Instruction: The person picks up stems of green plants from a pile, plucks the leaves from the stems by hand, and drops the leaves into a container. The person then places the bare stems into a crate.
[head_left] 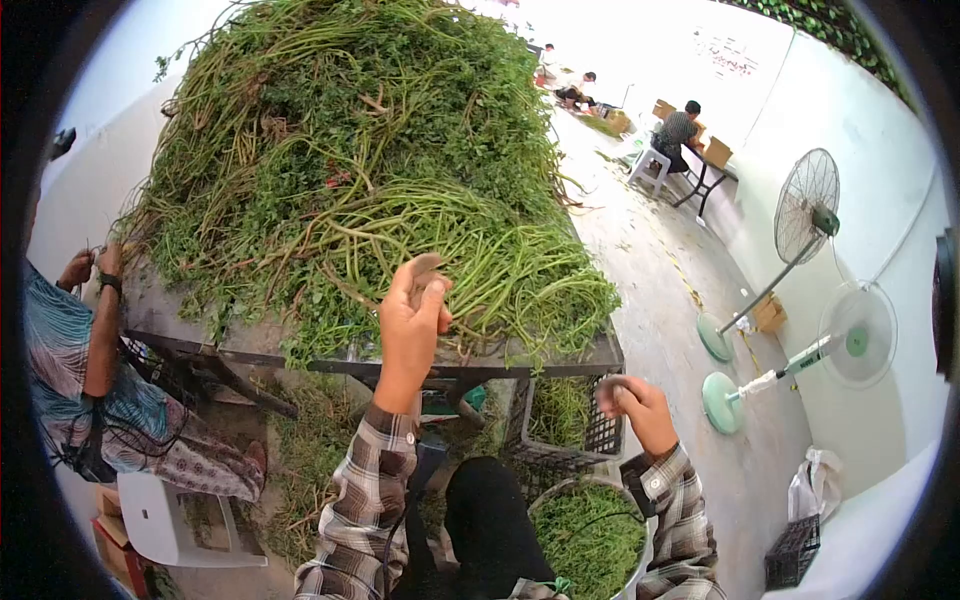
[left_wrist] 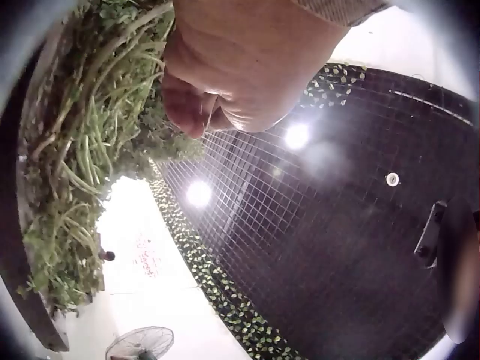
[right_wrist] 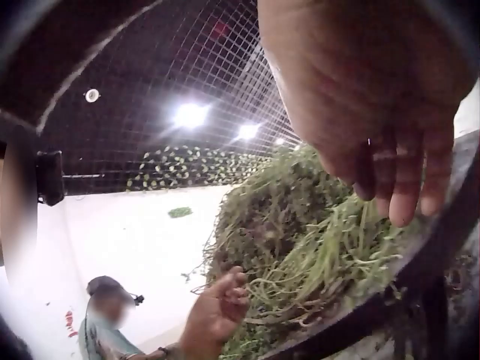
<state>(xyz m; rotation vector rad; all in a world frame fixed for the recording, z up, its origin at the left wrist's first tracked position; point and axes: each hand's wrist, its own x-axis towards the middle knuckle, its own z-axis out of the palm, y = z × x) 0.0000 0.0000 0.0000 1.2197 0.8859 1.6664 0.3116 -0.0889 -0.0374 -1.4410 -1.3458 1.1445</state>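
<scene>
No text can be read; the lettering (head_left: 725, 55) on the white wall (head_left: 650, 50) is too small.

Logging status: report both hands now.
Left hand: loosely curled; whether it holds anything cannot be told.
Right hand: open, nothing visibly held.

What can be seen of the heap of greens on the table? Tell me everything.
The heap of greens is a tall, loose tangle of long stems and small leaves, mostly green, partly brownish. It covers most of the dark tabletop, with sprigs overhanging the near edge. The left hand is in front of it; contact is unclear.
</scene>
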